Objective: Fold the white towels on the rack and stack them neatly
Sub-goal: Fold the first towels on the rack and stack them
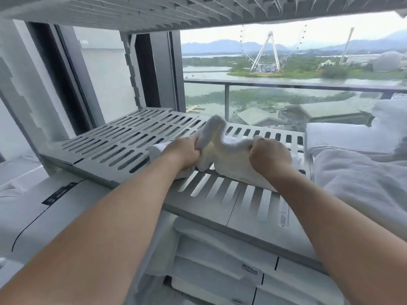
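- Both hands are on 1 small white towel [222, 150], bunched up on the slotted shelf [123, 139] of the grey rack.
- left hand [182, 151]: fingers curled, gripping the towel's left end, back of hand toward the camera.
- right hand [269, 156]: fist closed round the towel's right end, low against the shelf.
- Hands are apart and the towel spans the gap. A hump of cloth rises just beyond the left hand; the middle sags between the 2 hands.
- More white cloth shows under the left wrist, lying on the shelf. Can't tell if it's the same towel.
- Right of the right hand: folded towel stack [343, 137] on the same level, near the hand. Contact with the held towel: can't tell.
- Nearer the camera, beside the right forearm: loose towel [363, 183], crumpled.
- Below both forearms: lower tier with folded linen [209, 249], 1 piece carrying a Hilton tag [249, 269].
- Above the hands: upper shelf [154, 12], ribbed underside.
- Shelf front edge, just left of the right forearm: sticker [284, 216] reading "DEEP S".
- Beyond the hands, through glass: balcony railing [286, 85], Ferris wheel [267, 51] across water.
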`<move>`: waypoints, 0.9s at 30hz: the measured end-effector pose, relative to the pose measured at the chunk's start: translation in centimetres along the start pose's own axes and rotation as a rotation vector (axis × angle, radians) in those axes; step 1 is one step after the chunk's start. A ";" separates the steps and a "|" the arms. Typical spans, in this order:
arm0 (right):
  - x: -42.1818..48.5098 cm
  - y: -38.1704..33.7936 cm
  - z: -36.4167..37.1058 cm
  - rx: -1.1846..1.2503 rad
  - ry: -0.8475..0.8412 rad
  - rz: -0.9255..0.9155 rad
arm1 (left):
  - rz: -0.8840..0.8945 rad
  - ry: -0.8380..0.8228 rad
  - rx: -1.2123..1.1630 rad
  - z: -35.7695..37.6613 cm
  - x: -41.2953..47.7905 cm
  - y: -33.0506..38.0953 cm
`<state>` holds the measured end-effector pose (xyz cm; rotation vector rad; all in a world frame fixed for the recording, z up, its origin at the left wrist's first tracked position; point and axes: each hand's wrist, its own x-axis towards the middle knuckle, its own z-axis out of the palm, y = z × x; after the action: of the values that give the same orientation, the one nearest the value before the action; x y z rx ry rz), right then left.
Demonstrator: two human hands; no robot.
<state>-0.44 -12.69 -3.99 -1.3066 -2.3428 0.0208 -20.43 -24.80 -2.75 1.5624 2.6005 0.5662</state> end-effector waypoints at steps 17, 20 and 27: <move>-0.8 -3.8 -5.0 0.106 -0.313 0.127 | 0.201 0.026 -0.201 -4.7 5.8 -5.6; -1.2 -5.4 -5.8 0.052 -0.439 0.191 | 0.210 -0.138 -0.181 -6.3 6.0 -7.1; 0.3 -5.6 -9.8 0.005 -0.403 0.396 | 0.065 -0.485 0.035 -12.1 8.3 -10.3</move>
<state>-1.20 -17.53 6.19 -1.8879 -2.3445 0.4510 -35.95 -25.38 6.17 1.5604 2.2117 0.1176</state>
